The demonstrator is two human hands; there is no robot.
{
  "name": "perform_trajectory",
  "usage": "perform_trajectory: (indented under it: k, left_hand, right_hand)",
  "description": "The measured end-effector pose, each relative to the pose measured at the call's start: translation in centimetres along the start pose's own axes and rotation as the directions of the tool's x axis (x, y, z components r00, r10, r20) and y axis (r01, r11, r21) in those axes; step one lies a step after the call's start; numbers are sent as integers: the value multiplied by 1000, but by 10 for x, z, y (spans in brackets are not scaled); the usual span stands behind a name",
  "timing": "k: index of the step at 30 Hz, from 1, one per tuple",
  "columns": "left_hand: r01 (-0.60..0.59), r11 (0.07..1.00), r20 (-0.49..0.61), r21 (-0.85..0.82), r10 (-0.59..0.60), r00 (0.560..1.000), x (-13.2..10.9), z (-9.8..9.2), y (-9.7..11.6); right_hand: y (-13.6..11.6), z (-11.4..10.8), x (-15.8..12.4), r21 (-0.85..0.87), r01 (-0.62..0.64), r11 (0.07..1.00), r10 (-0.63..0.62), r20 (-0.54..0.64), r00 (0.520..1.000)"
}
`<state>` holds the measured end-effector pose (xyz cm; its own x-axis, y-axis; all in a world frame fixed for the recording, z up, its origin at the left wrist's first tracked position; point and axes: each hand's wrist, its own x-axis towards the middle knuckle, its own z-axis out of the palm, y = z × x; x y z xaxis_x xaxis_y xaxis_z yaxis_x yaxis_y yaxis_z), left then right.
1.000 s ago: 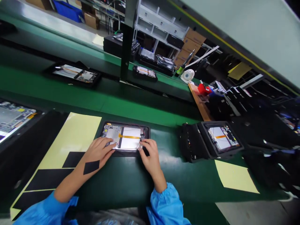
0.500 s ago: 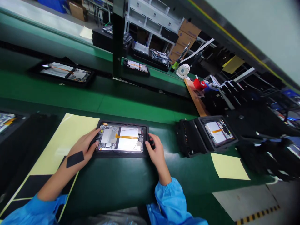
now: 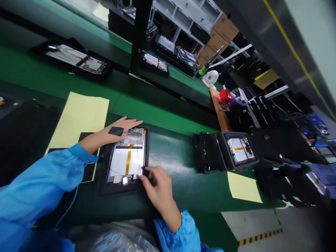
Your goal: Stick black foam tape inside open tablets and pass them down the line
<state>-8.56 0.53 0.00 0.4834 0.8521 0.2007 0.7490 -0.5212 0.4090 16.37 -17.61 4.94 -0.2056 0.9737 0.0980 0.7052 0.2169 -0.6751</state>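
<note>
Tablet (image 3: 135, 155): on green table (image 3: 174, 150), insides up, likely for reaching.
Left hand (image 3: 124, 124): open over its far end, maybe steadying.
Right hand (image 3: 159, 185): curled at near corner; can't tell if pinching.

Pale glare pooling on green workbench (image 3: 181, 171) beside open tablet (image 3: 136, 159); right edge blurring, lower-right corner lying in deep shadow.

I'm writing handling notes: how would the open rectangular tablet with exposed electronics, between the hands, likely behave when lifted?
The tablet would probably stay stiff, as its black rectangular frame lies flat and looks straight-edged. It seems fragile: the silvery circuit board lies uncovered. The flat orange strip across the white panel looks thin and may flex.
</note>
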Motion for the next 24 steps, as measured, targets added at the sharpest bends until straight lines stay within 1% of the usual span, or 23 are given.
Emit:
perform_trajectory:
  k: [1,2,3,4,6,8,9,11,12,14,15,17,19,21,24]
  left_hand:
    - [-11,1000,-9,-5,11,1000,-1,-2,7]
    - [7,1000,-59,-15,-8,998,-5,-5,13]
    - [42,999,-105,-5,-43,994,-10,-9,17]
    - [89,996,-153,7,-87,984,-17,-12,21]
    - [163,986,-231,22,-154,961,-37,-19,28]
    - [186,982,-282,17,-173,944,-65,-22,40]
    - [172,985,-300,4,-163,940,-81,-22,48]
    - [66,997,-309,-32,-73,948,-113,-15,68]
    - [-3,999,-307,-52,-13,952,-126,-9,80]
    - [-138,988,-277,-65,115,954,-145,6,101]
    - [-185,981,-255,-59,164,953,-150,14,110]
    - [-266,964,-178,-23,258,950,-151,27,121]
    - [-322,947,-108,14,321,941,-143,32,120]
    - [-334,942,-87,21,335,938,-136,31,109]
    - [-329,944,-110,-17,325,939,-133,25,87]
  right_hand:
    - [-5,4,5,-34,89,995,-87,54,995]
    - [-8,9,9,-63,163,985,-155,111,982]
    - [-12,16,11,-93,213,973,-197,154,968]
    - [-15,23,13,-125,239,963,-214,182,960]
    - [-19,33,13,-176,247,953,-209,208,955]
    - [-21,36,11,-163,231,959,-192,222,956]
    - [-22,34,11,-122,211,970,-180,227,957]
    - [-20,22,12,2,155,988,-152,207,966]
    - [-18,14,13,61,121,991,-130,175,976]
    - [-9,-4,17,138,80,987,-90,67,994]
    - [-3,-13,19,155,77,985,-78,2,997]
    - [9,-29,21,154,90,984,-73,-108,991]
    - [18,-40,23,128,136,982,-117,-148,982]
    - [22,-44,22,78,206,975,-198,-99,975]
    - [24,-34,16,12,327,945,-327,68,943]
